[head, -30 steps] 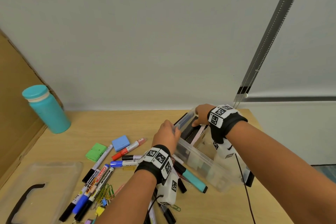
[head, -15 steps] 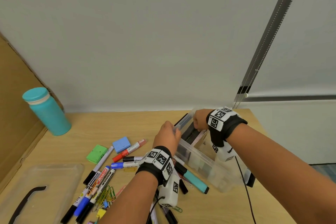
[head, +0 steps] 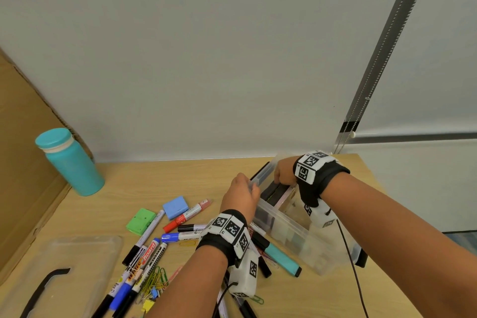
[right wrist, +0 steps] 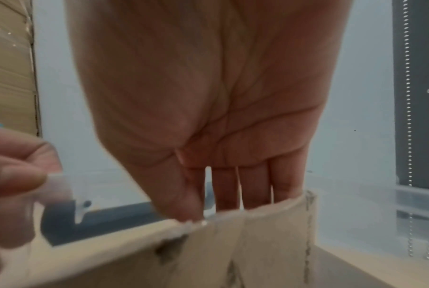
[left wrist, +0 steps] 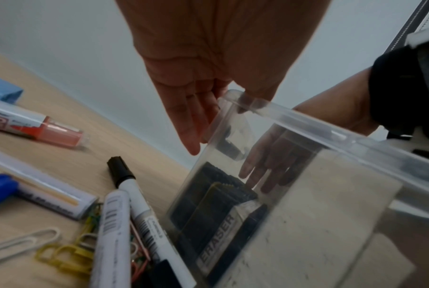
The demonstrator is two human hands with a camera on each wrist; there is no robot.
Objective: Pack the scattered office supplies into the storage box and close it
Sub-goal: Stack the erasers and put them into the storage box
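Packing is only partly done: we are arranging what already sits inside the clear plastic storage box (head: 296,230), which stands open toward the right of the light wooden tabletop (head: 144,178).

Our left hand (head: 241,195) steadies the box at its far left corner. Its grip is loose: the left wrist view shows the fingers (left wrist: 191,124) nearly straight down the outside wall, with the thumb seeming to sit at the rim.

Our right hand (head: 284,171) reaches into the far end of the box. Its grip is open too, fingers (right wrist: 227,187) straight and pointing down behind a pale cardboard piece (right wrist: 257,243) inside the box, holding nothing that we can see. Through the wall we also make out a black item labelled "ERASER" (left wrist: 218,239) standing near those fingers.

Still loose on the tabletop, left of the box, are a heap of whiteboard markers (head: 144,258), a red marker (head: 188,215), a teal highlighter (head: 280,257) touching the box's near wall, a blue block (head: 175,206), a green block (head: 140,221) and coloured paper clips (head: 154,279). The clear plastic lid with a black handle (head: 64,273) lies apart at the near left.

We judge the next move calls for withdrawing the right hand and gathering the markers, laid lengthwise so the lid can later shut flat.
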